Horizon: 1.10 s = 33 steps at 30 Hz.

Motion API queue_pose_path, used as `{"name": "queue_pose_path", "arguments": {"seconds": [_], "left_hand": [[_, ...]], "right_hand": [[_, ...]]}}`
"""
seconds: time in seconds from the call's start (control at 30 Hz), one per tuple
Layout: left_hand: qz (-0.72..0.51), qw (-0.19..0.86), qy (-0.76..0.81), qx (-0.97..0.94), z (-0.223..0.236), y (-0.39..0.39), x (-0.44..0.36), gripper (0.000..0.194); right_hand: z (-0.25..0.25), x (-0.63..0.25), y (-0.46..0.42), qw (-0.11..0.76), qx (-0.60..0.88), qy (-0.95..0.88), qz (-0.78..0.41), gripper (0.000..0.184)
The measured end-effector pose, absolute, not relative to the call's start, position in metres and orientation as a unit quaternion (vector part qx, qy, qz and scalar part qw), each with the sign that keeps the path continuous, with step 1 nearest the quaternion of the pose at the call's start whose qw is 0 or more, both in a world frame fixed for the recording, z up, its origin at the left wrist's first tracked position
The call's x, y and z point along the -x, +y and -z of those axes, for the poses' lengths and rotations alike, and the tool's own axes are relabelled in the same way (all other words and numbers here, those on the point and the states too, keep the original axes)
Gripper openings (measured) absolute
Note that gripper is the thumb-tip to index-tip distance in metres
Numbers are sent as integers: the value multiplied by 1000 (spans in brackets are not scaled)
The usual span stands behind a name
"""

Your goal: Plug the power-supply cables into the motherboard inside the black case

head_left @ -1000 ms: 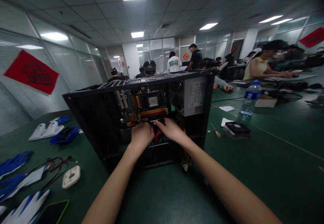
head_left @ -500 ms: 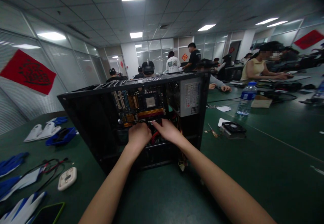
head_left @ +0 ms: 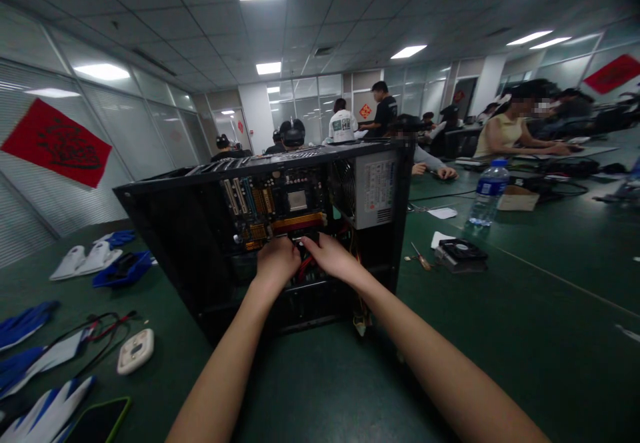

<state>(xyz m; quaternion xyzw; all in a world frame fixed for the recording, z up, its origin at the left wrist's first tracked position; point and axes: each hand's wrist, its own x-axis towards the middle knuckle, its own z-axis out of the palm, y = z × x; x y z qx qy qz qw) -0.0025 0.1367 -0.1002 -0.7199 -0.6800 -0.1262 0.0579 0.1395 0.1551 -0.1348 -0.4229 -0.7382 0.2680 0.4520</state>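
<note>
An open black computer case point(head_left: 165, 229) stands on the table in front of me, its motherboard point(head_left: 297, 201) and grey power supply point(head_left: 375, 189) showing. Both my hands reach inside, just below the yellow and red memory slots point(head_left: 299, 221). My left hand point(head_left: 277, 259) is closed, its fingertips curled out of sight. Thumb forward, my right hand point(head_left: 330, 256) is closed close beside it; a small dark piece shows near the thumb, too unclear to name. Red cables point(head_left: 305, 268) run between the hands. A loose connector point(head_left: 359, 325) hangs at the lower right of the case.
On the right lie a CPU cooler with fan point(head_left: 461, 255), a screwdriver point(head_left: 421, 256) and a water bottle point(head_left: 487, 193). To the left are gloves point(head_left: 55, 406), a blue tray point(head_left: 123, 271), a phone point(head_left: 100, 421) and a beige square object point(head_left: 136, 351). Other people sit beyond the case.
My left hand and forearm have shifted very slightly right. Both hands stay at the same spot inside the case, and the view has moved a little.
</note>
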Motion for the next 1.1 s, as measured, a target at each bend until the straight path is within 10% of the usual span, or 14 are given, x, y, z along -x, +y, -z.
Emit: {"name": "queue_pose_path", "arguments": {"seconds": [0.57, 1.1], "left_hand": [[170, -67, -639, 747, 114, 149, 20, 30], [158, -64, -651, 739, 112, 140, 16, 29]], "right_hand": [[118, -130, 154, 436, 469, -458, -616, 15], [116, -94, 162, 422, 535, -364, -635, 23]]}}
